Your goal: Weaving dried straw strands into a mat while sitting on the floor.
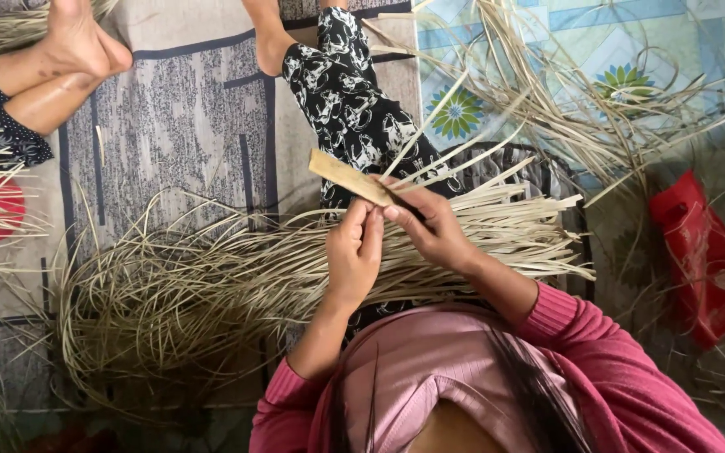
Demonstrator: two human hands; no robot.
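Observation:
My left hand (352, 252) and my right hand (431, 225) meet in front of my chest, both pinching one flat tan leaf strip (347, 176) that sticks out up and to the left. Thin pale slivers fan away from my right hand toward the upper right. Below my hands, a thick bundle of dried straw-coloured strips (211, 289) lies across my lap and spreads to the left over the mat. My legs in black-and-white patterned trousers (354, 101) stretch away from me.
A grey patterned mat (186, 117) covers the floor. Another person's bare legs and foot (60, 59) rest at the upper left. A red plastic bag (706, 260) lies at the right among loose strips. More strips (581, 92) are scattered over a blue flowered sheet.

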